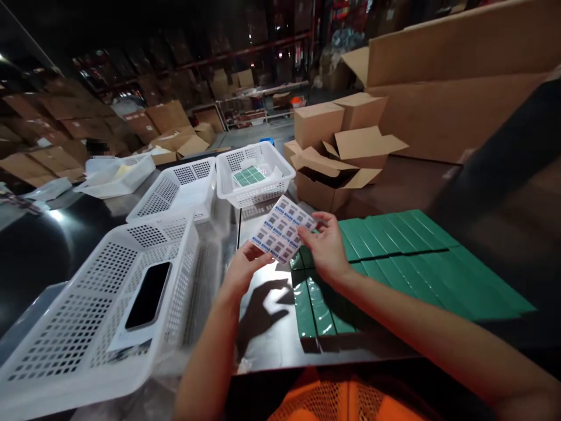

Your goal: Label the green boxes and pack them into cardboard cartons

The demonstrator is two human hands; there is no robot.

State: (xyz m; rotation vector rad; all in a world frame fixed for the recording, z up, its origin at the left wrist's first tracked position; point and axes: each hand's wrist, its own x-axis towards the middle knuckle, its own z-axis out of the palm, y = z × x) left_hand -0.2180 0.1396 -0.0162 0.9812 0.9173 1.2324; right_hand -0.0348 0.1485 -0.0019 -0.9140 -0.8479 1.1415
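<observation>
Between my two hands is a white sheet of stickers [283, 230] printed with rows of square codes and blue strips. My left hand [243, 270] pinches its lower left edge between thumb and fingers. At its right edge, my right hand [326, 245] grips the sheet with the thumb on top. The sheet is tilted above the shiny metal table [267, 339], where the shadow of my hands falls. Rows of green shiny boxes [407, 257] lie packed side by side under and beyond my right forearm.
White perforated baskets stand on the left: a near one [79, 310] holding a black phone [149, 295] on papers, a middle one [151, 196], and a far one [256, 196] with a green sheet [249, 176]. Open cardboard boxes [363, 146] stand behind the green boxes.
</observation>
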